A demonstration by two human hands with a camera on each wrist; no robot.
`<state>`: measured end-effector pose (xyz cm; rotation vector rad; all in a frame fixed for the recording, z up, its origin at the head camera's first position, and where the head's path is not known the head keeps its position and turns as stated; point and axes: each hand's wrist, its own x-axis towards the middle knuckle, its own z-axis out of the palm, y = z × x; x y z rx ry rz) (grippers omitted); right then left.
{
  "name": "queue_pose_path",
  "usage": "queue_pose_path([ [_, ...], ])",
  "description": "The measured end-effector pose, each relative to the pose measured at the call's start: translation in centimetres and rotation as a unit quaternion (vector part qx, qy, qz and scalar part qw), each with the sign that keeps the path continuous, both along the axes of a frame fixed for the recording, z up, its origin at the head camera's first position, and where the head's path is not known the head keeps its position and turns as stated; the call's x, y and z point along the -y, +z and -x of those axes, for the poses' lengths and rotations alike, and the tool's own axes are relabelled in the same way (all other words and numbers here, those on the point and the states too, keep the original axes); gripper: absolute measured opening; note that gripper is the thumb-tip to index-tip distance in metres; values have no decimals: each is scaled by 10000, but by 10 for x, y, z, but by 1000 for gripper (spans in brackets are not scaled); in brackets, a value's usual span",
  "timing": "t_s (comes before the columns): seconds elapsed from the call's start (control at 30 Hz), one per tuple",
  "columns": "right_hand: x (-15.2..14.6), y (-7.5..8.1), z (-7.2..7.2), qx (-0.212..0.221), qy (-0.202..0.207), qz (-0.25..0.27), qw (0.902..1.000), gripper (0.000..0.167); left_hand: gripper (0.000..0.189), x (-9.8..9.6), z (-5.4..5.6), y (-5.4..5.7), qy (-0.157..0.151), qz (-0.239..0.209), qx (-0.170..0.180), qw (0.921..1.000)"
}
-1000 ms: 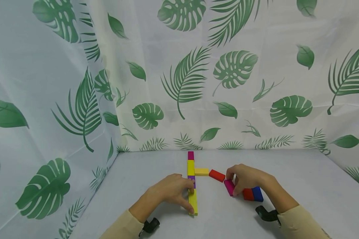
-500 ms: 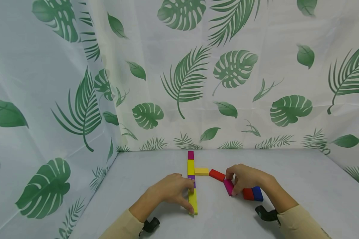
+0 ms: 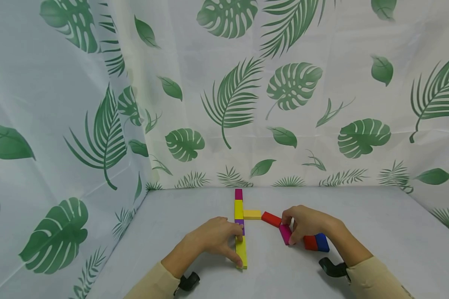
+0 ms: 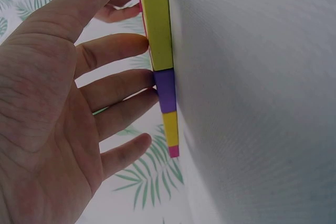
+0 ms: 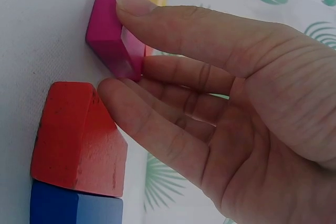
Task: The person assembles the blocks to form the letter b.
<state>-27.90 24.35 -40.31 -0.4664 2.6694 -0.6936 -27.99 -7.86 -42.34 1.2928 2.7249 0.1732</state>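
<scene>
Wooden blocks form a straight row: a magenta block [image 3: 238,194] at the far end, a yellow block [image 3: 238,209], a purple block [image 3: 239,221] and a long yellow block [image 3: 241,250] nearest. My left hand [image 3: 216,236] rests along this row with fairly straight fingers on the purple and near yellow blocks, thumb at the near end. A light yellow block [image 3: 252,214] and a tilted red block [image 3: 271,219] branch off to the right. At the branch's end, my right hand [image 3: 309,221] pinches another magenta block [image 5: 105,22] between thumb and fingers, on the table.
Another red block [image 5: 79,135] and a blue block [image 5: 76,205] lie side by side, just right of the right hand's fingers. A white table [image 3: 164,216] carries everything. Leaf-printed cloth [image 3: 239,158] hangs behind and to the left. Black wrist devices [image 3: 333,267] sit below the hands.
The pinched magenta block has shifted slightly left and away, its far end closer to the tilted red block. My left hand stays in place.
</scene>
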Motion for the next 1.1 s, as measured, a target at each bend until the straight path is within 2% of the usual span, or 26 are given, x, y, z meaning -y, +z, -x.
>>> queue_pose_path([
  [0.4,1,-2,0,14,-102,-87,9999,47,62,0,2,-2,66,44,73,9999],
  [0.63,2,-3,1,-43,25,-124,9999,48,63,1,2,-3,58,30,96,9999],
  [1.1,3,-3,1,-55,26,-101,9999,47,60,0,1,-1,88,7,167,9998],
])
